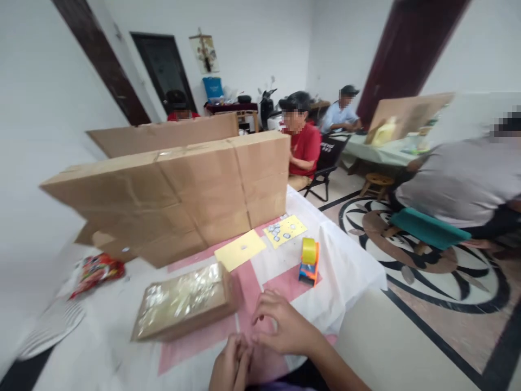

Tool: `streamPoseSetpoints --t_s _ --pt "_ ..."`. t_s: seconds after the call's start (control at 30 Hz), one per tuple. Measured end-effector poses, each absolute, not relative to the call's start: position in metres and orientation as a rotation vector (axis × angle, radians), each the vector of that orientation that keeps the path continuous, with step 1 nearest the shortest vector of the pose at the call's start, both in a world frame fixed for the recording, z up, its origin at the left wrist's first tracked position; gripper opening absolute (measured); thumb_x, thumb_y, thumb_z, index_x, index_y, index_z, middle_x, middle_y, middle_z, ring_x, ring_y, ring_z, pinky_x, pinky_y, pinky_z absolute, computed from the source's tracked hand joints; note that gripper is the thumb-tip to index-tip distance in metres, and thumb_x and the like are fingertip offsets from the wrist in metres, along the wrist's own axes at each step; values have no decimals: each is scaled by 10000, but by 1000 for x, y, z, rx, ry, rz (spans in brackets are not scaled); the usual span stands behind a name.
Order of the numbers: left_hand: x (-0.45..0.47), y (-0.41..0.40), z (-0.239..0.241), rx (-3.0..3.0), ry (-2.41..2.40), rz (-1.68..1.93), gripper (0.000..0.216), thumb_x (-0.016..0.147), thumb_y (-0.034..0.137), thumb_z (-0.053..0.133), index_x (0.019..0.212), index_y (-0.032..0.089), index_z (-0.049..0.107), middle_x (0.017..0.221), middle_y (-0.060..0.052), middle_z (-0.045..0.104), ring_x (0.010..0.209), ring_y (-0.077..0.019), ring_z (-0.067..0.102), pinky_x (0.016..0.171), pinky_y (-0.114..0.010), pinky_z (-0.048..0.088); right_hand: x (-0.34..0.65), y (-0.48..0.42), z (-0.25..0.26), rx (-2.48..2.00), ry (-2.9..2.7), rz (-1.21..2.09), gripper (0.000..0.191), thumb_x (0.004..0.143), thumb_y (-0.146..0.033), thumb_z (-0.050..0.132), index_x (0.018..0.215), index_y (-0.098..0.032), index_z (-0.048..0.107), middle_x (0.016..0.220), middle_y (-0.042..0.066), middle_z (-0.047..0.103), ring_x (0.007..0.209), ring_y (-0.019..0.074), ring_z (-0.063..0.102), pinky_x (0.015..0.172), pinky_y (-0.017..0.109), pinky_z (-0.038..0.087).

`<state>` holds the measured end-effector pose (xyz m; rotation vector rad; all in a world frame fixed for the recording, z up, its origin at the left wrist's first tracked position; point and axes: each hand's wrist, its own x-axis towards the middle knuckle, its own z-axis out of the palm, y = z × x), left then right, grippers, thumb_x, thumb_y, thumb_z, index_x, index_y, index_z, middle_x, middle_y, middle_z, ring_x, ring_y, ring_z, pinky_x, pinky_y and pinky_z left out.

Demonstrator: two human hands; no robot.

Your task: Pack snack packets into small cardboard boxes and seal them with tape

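Note:
My left hand (231, 363) is low at the front table edge, its fingers curled and pressed together; whatever may be inside them is hidden. Just to its right, my right hand (280, 321) hovers with bent fingers, the thumb and forefinger apart and nothing visible between them. A taped cardboard box (185, 298) lies to the left of both hands, its top covered in shiny clear tape. Beyond my right hand stands an orange and blue tape dispenser (309, 263) with a yellowish tape roll. Neither hand touches the box or the dispenser.
A long cardboard box (207, 190) stands like a wall across the table's far side. Near it lie a yellow sheet (240, 251) and another yellow card (280, 232) with small silvery pieces. A red snack bag (97, 274) is at left. Several people sit at nearby tables.

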<state>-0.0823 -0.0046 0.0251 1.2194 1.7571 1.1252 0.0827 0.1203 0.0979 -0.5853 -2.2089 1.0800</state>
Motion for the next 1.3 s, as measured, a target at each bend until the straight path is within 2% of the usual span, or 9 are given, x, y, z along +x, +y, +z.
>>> streamPoseSetpoints --t_s 0.17,0.33,0.4,0.53,0.63,0.77,0.97,1.1,1.3 --pt "-108 -17 56 1411 1755 1027 241 987 449 399 867 247 455 636 8 592 597 -172 573 614 -275 428 43 113 107 -396 -2533 976 43 889 -195 693 854 -198 670 851 19 635 906 204 574 854 353 407" --pt "-121 -34 61 1109 1852 980 288 986 465 417 1146 231 470 587 41 632 577 -191 606 614 -271 406 23 119 125 -329 -2571 713 193 1004 -203 535 844 -196 643 847 37 625 862 210 534 796 365 365" --pt "-131 -40 60 1044 1948 937 327 974 472 434 1178 228 509 532 55 612 543 -199 600 608 -275 392 18 128 142 -419 -2435 703 216 1022 -209 510 841 -199 627 838 36 620 842 207 529 800 369 358" --pt "-166 -51 62 963 2218 1157 371 953 525 474 1150 227 573 525 76 545 516 -173 541 593 -267 374 -12 152 176 -403 -2341 852 207 1001 -223 570 802 -205 624 789 14 596 826 196 527 818 362 363" --pt "-193 -56 70 960 2436 1308 423 948 527 515 1236 226 582 542 99 471 507 -139 481 599 -251 370 -62 161 185 -248 -2381 1046 202 955 -193 617 754 -189 639 768 0 601 787 170 539 786 325 378" --pt "-218 -51 78 1108 2554 1287 538 957 479 531 1424 213 510 607 84 552 554 -128 524 618 -240 368 -141 163 174 -192 -2544 1244 228 943 -203 601 726 -166 660 739 -10 632 709 139 536 689 274 357" --pt "-238 -37 70 1184 2686 986 618 968 430 547 1550 267 415 709 48 648 574 -134 560 610 -246 342 -197 160 149 -362 -2903 767 263 915 -198 628 658 -159 665 695 13 662 752 164 560 762 289 319" --pt "-244 -36 64 1253 2673 986 562 976 426 542 1512 268 487 712 33 655 579 -134 561 633 -244 363 -199 162 139 -372 -2881 760 220 909 -220 643 703 -169 701 792 59 721 821 198 602 756 291 332" --pt "-241 -36 60 1237 2673 946 503 990 411 508 1474 281 543 695 17 656 579 -136 551 636 -246 359 -196 165 133 -364 -2829 837 183 933 -213 622 791 -159 724 826 46 729 790 169 604 713 266 342"
